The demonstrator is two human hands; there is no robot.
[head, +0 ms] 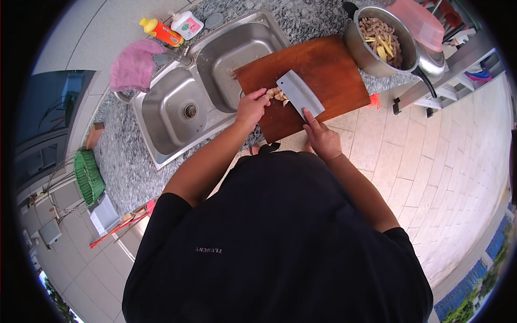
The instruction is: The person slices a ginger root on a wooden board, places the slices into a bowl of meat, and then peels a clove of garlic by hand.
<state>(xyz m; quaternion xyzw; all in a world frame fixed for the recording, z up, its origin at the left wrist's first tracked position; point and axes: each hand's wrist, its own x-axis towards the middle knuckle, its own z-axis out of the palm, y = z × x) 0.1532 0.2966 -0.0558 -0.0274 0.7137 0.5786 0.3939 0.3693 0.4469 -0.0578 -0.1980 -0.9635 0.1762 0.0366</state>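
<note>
My right hand (pixel 324 139) grips a Chinese cleaver (pixel 301 95) by its handle, with the index finger laid along the blade. The broad blade rests flat over the wooden cutting board (pixel 331 64). Beside its left edge lies a small heap of garlic cloves (pixel 278 95), some perhaps partly under the steel. My left hand (pixel 252 108) reaches in from the other side, its thumb and fingertips at the nearest cloves. Whether those fingers pinch a clove is too small to tell. The board's left part overlaps the rim of the double sink (pixel 202 121).
A pot (pixel 381 44) of sliced meat topped with yellowish strips stands by the board's far right corner, its handle jutting out. Behind the sink are a pink cloth (pixel 135 66), an orange bottle (pixel 163 32) and a soap dispenser (pixel 188 25). A metal ladder (pixel 452 84) stands right.
</note>
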